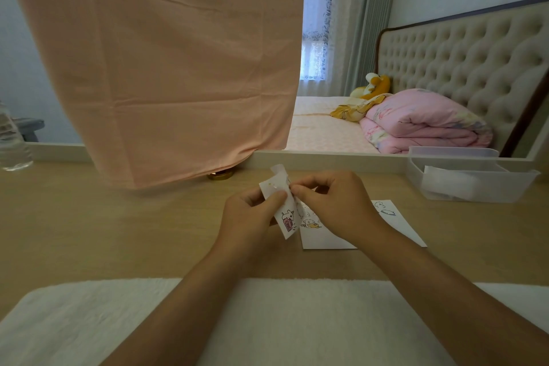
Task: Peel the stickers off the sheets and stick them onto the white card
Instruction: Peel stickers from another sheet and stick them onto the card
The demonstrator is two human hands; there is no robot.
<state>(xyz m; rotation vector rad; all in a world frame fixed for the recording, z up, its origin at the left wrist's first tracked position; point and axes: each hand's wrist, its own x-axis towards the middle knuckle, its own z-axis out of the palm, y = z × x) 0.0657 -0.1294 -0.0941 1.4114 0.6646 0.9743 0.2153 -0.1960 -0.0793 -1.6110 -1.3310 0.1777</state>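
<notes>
Sticker sheet [287,221] held above the wooden table [118,232], long axis running 11 to 5 o'clock, with a pink cartoon sticker at its lower end. The left hand [248,214] grips its left edge. The right hand [329,202] pinches its upper right edge. The white card [326,237], bearing a few stickers, lies flat at 4 o'clock from the sheet, beneath the right hand, the nearer one.

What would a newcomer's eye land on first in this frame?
First the big peach cloth hanging over the upper left, down to the wooden desk. Then, at centre, the left hand holds a small sticker sheet while the right hand pinches at it, just over the white card lying on the desk, some stickers already on it.
</notes>
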